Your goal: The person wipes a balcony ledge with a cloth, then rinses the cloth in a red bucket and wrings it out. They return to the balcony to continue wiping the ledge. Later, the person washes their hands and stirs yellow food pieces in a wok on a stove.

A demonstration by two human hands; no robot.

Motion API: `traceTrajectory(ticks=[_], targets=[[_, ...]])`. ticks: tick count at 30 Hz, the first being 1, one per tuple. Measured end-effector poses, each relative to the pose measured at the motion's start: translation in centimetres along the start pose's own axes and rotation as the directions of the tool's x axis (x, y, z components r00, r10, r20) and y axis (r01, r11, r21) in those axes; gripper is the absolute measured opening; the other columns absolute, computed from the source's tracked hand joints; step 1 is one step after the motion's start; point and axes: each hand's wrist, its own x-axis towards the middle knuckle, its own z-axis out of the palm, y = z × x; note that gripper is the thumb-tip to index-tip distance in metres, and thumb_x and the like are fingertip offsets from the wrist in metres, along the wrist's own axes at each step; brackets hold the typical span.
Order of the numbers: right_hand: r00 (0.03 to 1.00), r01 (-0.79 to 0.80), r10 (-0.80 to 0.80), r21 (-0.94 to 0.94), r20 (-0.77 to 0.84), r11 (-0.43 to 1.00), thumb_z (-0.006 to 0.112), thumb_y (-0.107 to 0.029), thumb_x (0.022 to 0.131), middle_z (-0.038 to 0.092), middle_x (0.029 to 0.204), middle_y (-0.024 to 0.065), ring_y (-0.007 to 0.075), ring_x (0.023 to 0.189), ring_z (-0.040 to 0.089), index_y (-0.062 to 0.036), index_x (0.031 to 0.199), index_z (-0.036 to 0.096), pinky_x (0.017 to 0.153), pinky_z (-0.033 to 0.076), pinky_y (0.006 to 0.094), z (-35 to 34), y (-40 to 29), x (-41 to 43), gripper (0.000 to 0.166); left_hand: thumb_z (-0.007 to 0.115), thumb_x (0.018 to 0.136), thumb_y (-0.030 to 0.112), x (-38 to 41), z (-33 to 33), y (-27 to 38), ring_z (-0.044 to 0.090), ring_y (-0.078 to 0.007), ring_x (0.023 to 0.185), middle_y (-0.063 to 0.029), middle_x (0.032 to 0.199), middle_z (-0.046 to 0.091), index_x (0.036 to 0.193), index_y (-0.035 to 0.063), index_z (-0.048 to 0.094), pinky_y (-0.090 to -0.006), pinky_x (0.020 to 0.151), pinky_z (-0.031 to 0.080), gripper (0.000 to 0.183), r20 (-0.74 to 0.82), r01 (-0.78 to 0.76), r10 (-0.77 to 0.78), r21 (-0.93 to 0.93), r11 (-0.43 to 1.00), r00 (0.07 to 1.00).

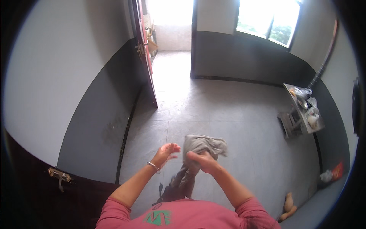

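A crumpled grey-beige cloth (pixel 203 143) hangs in front of my body, with my right hand (pixel 202 161) closed around its middle. Its folds cover the ends of my right fingers. Part of the fabric trails down towards my shirt, where a dark piece with a strap (pixel 167 193) shows below; I cannot tell whether it belongs to the cloth. Just left of the cloth and apart from it, my left hand (pixel 168 153) is slightly blurred, fingers curved and apart, holding nothing. A bracelet (pixel 153 165) circles the left wrist.
An open red door (pixel 147 60) stands at the doorway ahead. On the right, a small table (pixel 297 104) bears plastic bags, beside a wooden stool (pixel 288 124). Tan gourd-shaped objects (pixel 288 204) lie at lower right. A dark door with a handle (pixel 60 177) is at left.
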Motion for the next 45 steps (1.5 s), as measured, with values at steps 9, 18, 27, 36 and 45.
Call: traceTrajectory(ticks=[9,18,27,36,45], targets=[[0.974,0.084,-0.019,-0.283,0.225,0.955,0.072,-0.038,0.077,0.056,0.093,0.0007,0.0101,0.081,0.053,-0.0009,0.111,0.052,0.069,0.046,0.0252,-9.5,-9.4,28.8,0.054,0.045,0.079,0.071,27.8,-12.1,-0.3,0.051,-0.0134,0.102,-0.0072,0.110,0.057,0.116,0.0072,0.052,-0.0299,0.080,0.043,0.074,-0.119,0.010,0.025,0.285,0.958,0.993],[0.989,0.146,-0.130,-0.402,0.068,0.904,0.063,-0.020,0.077,0.057,0.094,0.0070,0.0142,0.088,0.054,0.0014,0.105,0.054,0.076,0.046,0.0290,-22.8,-25.4,49.4,0.036,0.056,0.086,0.048,55.5,-11.8,13.5,0.051,-0.0145,0.107,-0.0041,0.116,0.054,0.127,0.0054,0.046,-0.0332,0.092,0.041,0.060,0.246,0.283,-0.325,0.192,0.940,0.913],[0.984,-0.113,0.154,-0.354,0.088,0.928,0.067,-0.030,0.079,0.058,0.091,0.0029,0.0089,0.078,0.053,0.0004,0.100,0.058,0.070,0.044,0.0241,-35.9,-39.3,79.2,0.038,0.067,0.080,0.007,77.2,-22.3,30.3,0.056,-0.0089,0.087,-0.0024,0.094,0.064,0.104,-0.0015,0.061,-0.0235,0.078,0.044,0.026,-0.171,0.056,-0.061,-0.037,0.998,0.983],[0.935,-0.037,0.315,-0.835,0.166,0.549,0.072,-0.038,0.073,0.061,0.105,0.0128,0.0206,0.101,0.056,0.0029,0.119,0.051,0.084,0.046,0.0315,-38.3,-54.8,116.7,0.064,0.060,0.083,0.013,102.6,-38.8,39.1,0.060,-0.0147,0.085,-0.0079,0.095,0.062,0.100,-0.0004,0.057,-0.0281,0.076,0.049,0.021,-0.348,-0.023,-0.163,-0.475,0.880,0.923],[0.909,0.311,-0.375,-0.895,0.182,0.320,0.075,0.000,0.062,0.054,0.109,0.0164,0.0298,0.101,0.054,-0.0160,0.129,0.047,0.088,0.044,0.0351,-45.6,-66.6,141.8,0.074,0.062,0.079,-0.003,130.5,-52.7,52.9,0.057,-0.0106,0.081,-0.0063,0.094,0.060,0.135,0.0001,0.028,-0.0223,0.071,0.047,0.066,-0.614,-0.283,0.155,-0.117,0.952,0.774]])
